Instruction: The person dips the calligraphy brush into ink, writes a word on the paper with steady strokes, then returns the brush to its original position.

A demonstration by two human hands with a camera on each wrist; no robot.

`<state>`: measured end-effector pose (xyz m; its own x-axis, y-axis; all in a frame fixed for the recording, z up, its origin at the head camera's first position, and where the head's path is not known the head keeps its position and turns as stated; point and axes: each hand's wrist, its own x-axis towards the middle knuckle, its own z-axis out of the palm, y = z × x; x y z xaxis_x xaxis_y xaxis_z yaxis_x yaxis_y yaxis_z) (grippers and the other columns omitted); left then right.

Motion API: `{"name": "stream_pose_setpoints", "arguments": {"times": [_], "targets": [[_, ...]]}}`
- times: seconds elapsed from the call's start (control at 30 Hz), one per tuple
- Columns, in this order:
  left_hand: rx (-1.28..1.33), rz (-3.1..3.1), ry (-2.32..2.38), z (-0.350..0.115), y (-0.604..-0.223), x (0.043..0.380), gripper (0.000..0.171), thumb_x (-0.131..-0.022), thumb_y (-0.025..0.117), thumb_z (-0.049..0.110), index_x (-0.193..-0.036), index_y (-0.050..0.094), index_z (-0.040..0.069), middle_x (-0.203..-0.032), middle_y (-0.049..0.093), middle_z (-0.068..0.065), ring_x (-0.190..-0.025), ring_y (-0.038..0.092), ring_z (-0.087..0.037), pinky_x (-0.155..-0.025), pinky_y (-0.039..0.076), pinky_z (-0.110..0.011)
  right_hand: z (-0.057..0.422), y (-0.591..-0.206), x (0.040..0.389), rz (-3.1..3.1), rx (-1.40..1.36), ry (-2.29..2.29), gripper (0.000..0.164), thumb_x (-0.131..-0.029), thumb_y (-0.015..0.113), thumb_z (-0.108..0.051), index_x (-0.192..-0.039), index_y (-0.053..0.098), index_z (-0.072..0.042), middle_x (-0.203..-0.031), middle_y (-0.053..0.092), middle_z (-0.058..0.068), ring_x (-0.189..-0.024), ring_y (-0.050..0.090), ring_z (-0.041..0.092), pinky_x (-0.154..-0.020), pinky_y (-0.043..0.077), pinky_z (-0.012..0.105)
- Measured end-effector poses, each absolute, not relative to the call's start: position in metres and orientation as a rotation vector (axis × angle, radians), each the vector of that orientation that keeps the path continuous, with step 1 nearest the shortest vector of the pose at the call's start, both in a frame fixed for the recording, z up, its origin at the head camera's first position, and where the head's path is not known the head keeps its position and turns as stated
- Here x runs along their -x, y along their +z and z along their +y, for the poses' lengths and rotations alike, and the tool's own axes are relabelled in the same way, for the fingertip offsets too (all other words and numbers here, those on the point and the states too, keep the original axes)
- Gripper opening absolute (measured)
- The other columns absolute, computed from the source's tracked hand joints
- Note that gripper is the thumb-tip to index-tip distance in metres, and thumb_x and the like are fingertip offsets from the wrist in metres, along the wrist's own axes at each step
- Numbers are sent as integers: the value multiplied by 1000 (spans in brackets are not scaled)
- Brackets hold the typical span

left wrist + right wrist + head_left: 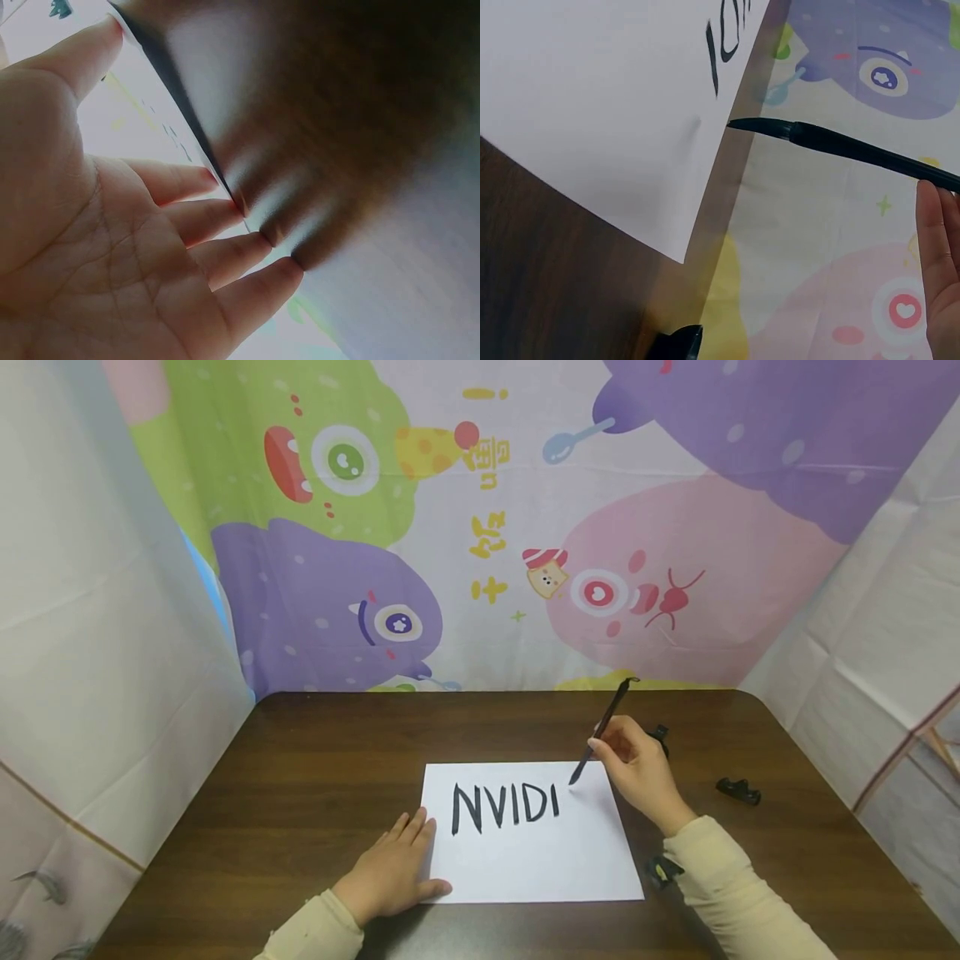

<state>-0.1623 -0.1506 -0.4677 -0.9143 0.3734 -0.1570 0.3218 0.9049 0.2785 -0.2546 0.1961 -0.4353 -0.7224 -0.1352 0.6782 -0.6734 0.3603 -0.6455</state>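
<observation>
My left hand (393,867) steadies the paper's (540,868) left edge with fingers extended, while my right hand (639,768) pinches the brush pen (602,730) beside the letters (515,803), tip seemingly just off the sheet, so I should press evenly.

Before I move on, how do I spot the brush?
On the brown table lies a white sheet lettered NVIDI. By its far right corner, the right hand holds the dark brush. Unlike the black piece farther right, it's long and slanted.
</observation>
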Motion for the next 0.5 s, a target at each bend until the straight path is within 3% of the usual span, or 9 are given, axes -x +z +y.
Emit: {"name": "stream_pose_setpoints", "arguments": {"times": [0.5], "targets": [[-528, 2872, 371, -151, -470, 163, 93, -82, 69, 56, -146, 40, -4, -156, 32, -25, -143, 31, -47, -113, 33, -60, 181, -413, 238, -2164, -684, 1281, 15, -83, 67, 14, -94, 58, 8, -78, 66, 20, -66, 66, 33, -63, 57, 17]]}}
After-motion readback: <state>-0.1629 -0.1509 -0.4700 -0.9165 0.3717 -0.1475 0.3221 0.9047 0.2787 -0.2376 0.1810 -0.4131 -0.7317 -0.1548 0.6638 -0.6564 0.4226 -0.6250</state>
